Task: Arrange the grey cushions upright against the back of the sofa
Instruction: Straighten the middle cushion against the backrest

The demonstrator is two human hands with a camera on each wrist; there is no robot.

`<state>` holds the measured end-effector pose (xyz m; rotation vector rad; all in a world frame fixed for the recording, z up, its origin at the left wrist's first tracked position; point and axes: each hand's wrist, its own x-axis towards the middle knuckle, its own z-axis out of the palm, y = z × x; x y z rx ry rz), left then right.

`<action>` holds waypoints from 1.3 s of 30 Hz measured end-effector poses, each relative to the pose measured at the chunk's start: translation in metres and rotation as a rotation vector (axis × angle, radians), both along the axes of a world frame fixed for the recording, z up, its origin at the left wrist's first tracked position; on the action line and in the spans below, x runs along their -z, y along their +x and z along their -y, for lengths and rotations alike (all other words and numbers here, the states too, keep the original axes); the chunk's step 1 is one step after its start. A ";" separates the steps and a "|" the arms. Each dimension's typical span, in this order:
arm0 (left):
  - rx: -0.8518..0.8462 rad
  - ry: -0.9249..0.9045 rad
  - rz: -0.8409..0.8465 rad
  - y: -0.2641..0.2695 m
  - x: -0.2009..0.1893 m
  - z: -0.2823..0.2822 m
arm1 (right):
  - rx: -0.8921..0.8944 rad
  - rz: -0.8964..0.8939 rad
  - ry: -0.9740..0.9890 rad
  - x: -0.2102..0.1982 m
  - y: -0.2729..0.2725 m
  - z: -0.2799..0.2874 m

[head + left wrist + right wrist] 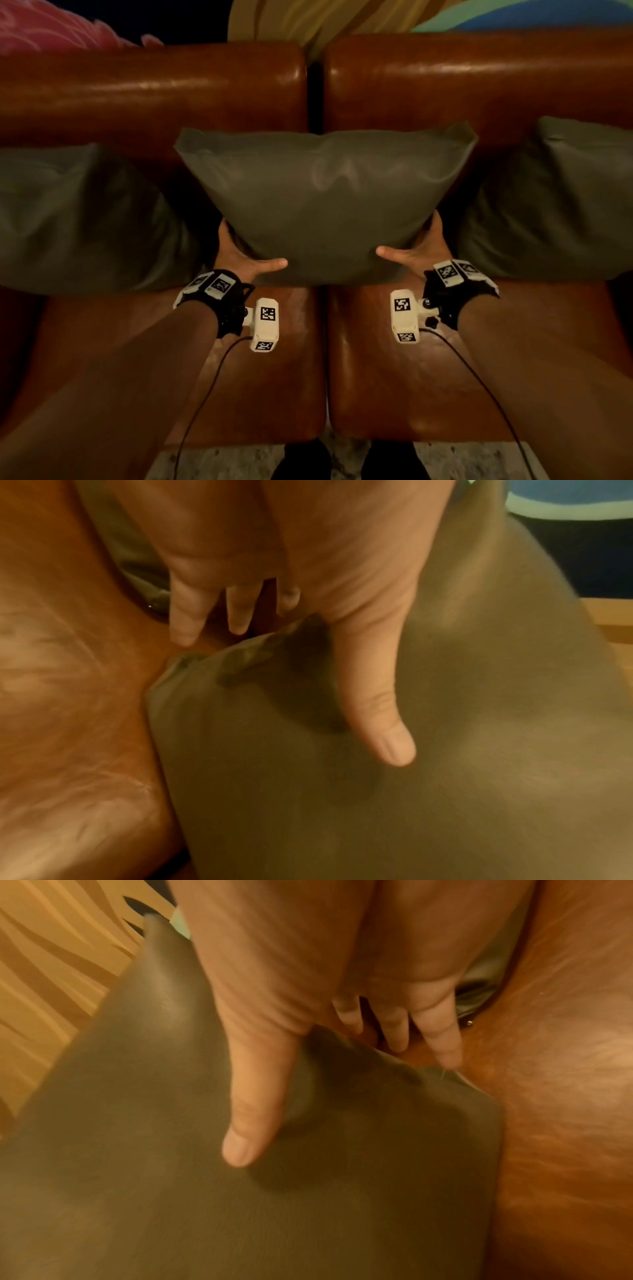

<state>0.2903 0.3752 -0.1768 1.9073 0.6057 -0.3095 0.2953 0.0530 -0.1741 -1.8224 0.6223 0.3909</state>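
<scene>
A grey cushion point(322, 205) stands upright at the middle of the brown leather sofa, its top leaning on the sofa back point(154, 92). My left hand point(250, 251) grips its lower left corner and my right hand point(411, 246) its lower right corner. Each thumb point(369, 696) point(253, 1110) lies on the front face, and the fingers reach behind the cushion point(377, 791) point(308, 1204). A second grey cushion point(78, 219) rests against the back on the left. A third grey cushion point(555, 205) rests there on the right.
The two seat pads point(257, 359) meet at a seam under the middle cushion. Cables run from both wrist cameras toward the seat's front edge. Speckled floor point(222, 459) and dark shoes show below. A painted wall point(308, 20) rises behind the sofa.
</scene>
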 end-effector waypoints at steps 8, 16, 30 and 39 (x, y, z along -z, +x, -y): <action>0.016 0.016 0.098 0.013 0.014 0.006 | -0.017 0.086 0.029 0.021 0.017 -0.001; -0.070 -0.061 -0.010 0.017 0.023 0.018 | -0.086 0.150 0.024 0.010 0.009 0.008; 0.062 -0.062 0.021 0.004 0.015 0.009 | -0.068 0.167 -0.066 0.024 -0.015 -0.001; -0.006 -0.026 0.073 0.015 0.020 0.005 | -0.052 0.117 -0.057 0.021 0.027 -0.008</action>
